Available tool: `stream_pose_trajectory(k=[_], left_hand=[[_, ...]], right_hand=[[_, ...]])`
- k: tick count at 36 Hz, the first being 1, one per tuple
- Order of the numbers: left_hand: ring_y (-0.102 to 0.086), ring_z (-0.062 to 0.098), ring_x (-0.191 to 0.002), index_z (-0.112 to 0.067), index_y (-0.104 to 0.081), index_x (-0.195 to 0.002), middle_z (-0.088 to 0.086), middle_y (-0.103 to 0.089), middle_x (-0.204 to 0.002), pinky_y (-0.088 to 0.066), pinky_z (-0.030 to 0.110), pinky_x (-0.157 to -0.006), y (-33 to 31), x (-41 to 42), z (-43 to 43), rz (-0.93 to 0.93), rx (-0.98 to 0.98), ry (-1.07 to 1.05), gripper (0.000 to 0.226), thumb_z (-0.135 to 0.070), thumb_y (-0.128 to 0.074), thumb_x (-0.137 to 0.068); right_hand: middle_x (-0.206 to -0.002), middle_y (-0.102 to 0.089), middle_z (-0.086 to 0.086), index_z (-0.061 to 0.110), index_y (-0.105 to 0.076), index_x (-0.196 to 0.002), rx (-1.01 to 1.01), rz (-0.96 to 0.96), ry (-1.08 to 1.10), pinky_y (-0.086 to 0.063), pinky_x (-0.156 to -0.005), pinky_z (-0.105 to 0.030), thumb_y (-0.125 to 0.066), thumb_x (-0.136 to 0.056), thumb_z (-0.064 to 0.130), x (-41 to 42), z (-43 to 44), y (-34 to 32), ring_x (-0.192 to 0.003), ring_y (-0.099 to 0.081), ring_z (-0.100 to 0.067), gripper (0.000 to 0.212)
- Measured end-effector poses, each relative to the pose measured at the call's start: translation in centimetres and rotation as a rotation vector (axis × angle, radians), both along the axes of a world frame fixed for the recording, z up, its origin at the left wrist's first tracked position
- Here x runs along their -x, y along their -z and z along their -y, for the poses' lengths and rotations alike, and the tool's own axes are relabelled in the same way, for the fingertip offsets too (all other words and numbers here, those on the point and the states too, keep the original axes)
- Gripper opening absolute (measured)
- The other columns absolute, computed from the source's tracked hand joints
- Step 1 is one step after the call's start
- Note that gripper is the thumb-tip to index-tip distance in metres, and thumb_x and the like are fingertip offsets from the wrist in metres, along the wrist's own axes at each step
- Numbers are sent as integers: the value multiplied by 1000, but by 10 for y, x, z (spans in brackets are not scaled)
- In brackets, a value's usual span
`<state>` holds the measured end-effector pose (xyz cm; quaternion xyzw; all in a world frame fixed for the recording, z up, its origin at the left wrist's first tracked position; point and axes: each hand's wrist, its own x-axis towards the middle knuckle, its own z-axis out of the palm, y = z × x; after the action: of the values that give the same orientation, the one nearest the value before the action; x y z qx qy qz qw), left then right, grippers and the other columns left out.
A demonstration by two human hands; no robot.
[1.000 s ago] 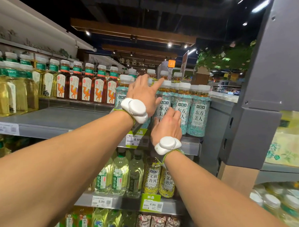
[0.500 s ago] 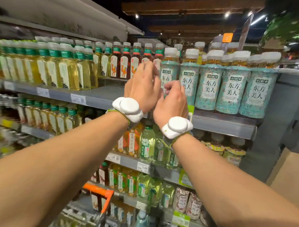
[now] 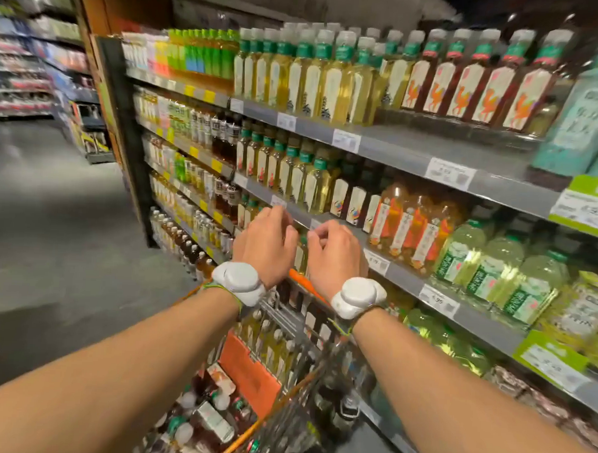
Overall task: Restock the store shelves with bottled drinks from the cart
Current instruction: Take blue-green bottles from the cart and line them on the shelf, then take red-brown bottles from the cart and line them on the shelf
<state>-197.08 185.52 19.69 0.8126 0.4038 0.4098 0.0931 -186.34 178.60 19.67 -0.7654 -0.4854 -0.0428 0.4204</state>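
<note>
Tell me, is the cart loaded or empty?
Loaded: several capped bottles show inside the wire cart, some standing, some lying.

The cart (image 3: 250, 371), a wire basket with orange trim, stands just beside the shelves (image 3: 397, 150). It holds bottled drinks (image 3: 210, 419), some upright in rows at its far end and others lying jumbled nearer. On the grey top shelf, upright pale yellow tea bottles (image 3: 331, 77) stand beside dark bottles with orange bird labels (image 3: 482, 87), which are set back from the front edge.
</note>
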Motion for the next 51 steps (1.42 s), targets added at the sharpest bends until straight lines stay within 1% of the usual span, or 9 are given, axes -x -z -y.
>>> stream_pose_trajectory(k=[15,23,30,39,42,44,46,48,51], left_hand=[[-59,34,-95,-17,-50,-101,9,-60,-105,-37,39,-68,147,159,44,-129,355,-275,14,-30,-46,-100],[-61,37,-98,-17,-49,-106,10,-60,-109,-45,42,-73,233,185,79,-222,547,-344,20,-34,-40,-103],[-64,38,-100,-16,-50,-111,13,-66,-108,-45,40,-71,310,196,98,-280,667,-458,25,-36,-35,-105],[-66,37,-97,-18,-65,-107,14,-70,-108,-47,38,-76,385,206,96,-460,815,-517,52,-46,-20,-106],[-64,36,-96,-17,-65,-102,15,-68,-111,-42,36,-74,412,210,97,-506,922,-519,58,-49,-17,-103],[-61,35,-90,-17,-63,-93,15,-67,-108,-41,35,-72,418,211,92,-489,949,-509,60,-53,-16,-99],[-56,33,-83,-18,-59,-88,14,-67,-105,-40,34,-70,422,210,85,-485,947,-507,58,-57,-15,-94],[-55,33,-80,-18,-58,-84,13,-65,-98,-39,33,-66,426,208,82,-517,925,-520,60,-59,-15,-91],[-52,27,-64,-15,-59,-74,7,-57,-76,-36,31,-58,431,210,86,-507,922,-535,65,-62,-17,-87]], right_hand=[[-106,-68,-7,16,-62,-98,320,114,-279,-46,-74,-37,-48,-102,37,152,-1,117,-101,-63,-31,25],[-112,-67,-8,16,-64,-104,528,229,-393,-44,-70,-36,-42,-103,42,173,13,205,-102,-64,-32,34],[-100,-72,-10,16,-68,-91,626,364,-524,-34,-62,-31,-39,-103,42,185,11,288,-93,-67,-34,41],[-94,-71,-11,16,-64,-81,839,541,-694,-40,-62,-33,-32,-104,46,178,-3,362,-84,-67,-35,49],[-96,-70,-9,13,-59,-78,918,619,-796,-47,-66,-37,-33,-103,35,173,-3,380,-79,-65,-32,42],[-85,-67,-5,13,-55,-70,929,660,-811,-44,-60,-34,-38,-101,29,173,-6,384,-56,-49,-23,38],[-67,-51,0,15,-49,-65,942,699,-845,-46,-56,-32,-45,-98,26,175,-13,388,-49,-35,-18,35],[-62,-39,3,18,-44,-65,979,731,-893,-49,-54,-33,-55,-95,22,174,-18,393,-48,-36,-17,32],[-63,-39,4,21,-43,-67,987,726,-921,-39,-45,-27,-58,-92,19,174,-17,401,-49,-39,-17,30]])
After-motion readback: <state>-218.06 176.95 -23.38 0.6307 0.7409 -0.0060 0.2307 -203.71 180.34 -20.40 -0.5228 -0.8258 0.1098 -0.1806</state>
